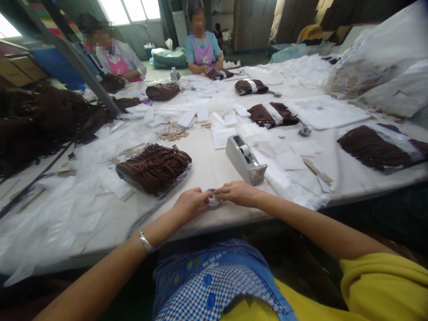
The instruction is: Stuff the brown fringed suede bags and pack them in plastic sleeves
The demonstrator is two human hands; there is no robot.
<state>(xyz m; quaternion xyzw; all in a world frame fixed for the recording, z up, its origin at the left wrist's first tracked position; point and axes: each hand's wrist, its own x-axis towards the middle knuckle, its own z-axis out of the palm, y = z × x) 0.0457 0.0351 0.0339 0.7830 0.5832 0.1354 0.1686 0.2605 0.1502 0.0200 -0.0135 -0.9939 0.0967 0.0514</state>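
Observation:
My left hand (193, 203) is closed on a small grey ring-shaped coil (213, 203) near the table's front edge. From the other side, my right hand (238, 192) pinches the same coil with its fingertips. Whether it is a wound strap or a roll of tape, I cannot tell. Just beyond my left hand lies a dark brown fringed bag (154, 169), and a thin dark strap (142, 219) curves below it towards my left wrist. A grey tape dispenser (245, 160) with a roll in it stands beyond my right hand.
Brown bags with white wraps (272, 115) lie along the right. Scissors or a blade (319, 174) rest near the right edge. Plastic sheets (76, 196) and a dark bag pile (50, 116) cover the left. Two people (203, 49) sit across the table.

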